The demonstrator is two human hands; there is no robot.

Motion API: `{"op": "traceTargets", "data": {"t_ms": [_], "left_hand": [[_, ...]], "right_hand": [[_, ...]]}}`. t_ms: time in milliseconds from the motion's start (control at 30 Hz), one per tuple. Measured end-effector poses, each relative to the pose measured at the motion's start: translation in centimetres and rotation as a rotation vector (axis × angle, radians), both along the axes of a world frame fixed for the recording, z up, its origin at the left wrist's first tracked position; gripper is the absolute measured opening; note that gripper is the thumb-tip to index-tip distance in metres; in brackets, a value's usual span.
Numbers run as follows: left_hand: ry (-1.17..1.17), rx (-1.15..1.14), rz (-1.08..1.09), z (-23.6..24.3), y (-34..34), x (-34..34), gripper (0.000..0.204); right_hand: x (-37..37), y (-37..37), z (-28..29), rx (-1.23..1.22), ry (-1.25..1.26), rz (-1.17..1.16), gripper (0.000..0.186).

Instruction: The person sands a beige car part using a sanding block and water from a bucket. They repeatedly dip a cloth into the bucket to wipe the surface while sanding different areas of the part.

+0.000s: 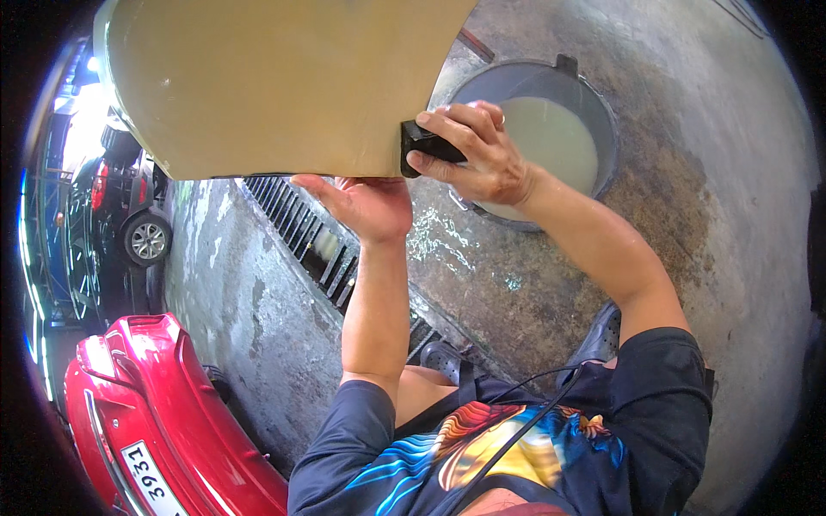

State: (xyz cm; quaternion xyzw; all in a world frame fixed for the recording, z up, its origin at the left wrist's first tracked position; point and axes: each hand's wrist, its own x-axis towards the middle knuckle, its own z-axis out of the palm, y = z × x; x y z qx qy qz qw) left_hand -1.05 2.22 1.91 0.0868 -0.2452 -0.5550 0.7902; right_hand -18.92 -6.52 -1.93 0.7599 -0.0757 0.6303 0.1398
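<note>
A large tan car body panel (267,86) with a curved right edge fills the upper left of the head view. My left hand (379,206) is at its lower edge, palm up, the thumb stretched out to the left along the rim. The other fingers of that hand pass behind the panel and are mostly hidden. Close to the panel's lower right corner, my right hand (482,155) grips a black block (423,148), thumb below and fingers above. The block lies against the panel's face at the edge.
Behind my right hand stands a grey tub (606,129) of cloudy liquid on the wet concrete floor. A slotted drain grate (288,215) runs diagonally below the panel. At lower left is a red car bumper (172,404), and a dark car (107,215) stands beyond it.
</note>
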Motion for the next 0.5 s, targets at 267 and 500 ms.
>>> {"op": "traceTargets", "data": {"t_ms": [267, 500], "left_hand": [[-0.407, 0.147, 0.242, 0.3, 0.9, -2.4, 0.103], [-0.283, 0.159, 0.212, 1.0, 0.3, -2.0, 0.102]], "right_hand": [[0.2, -2.9, 2.7, 0.219, -0.353, -0.101, 0.041], [0.4, -0.1, 0.7, 0.157, -0.175, -0.013, 0.037]]}}
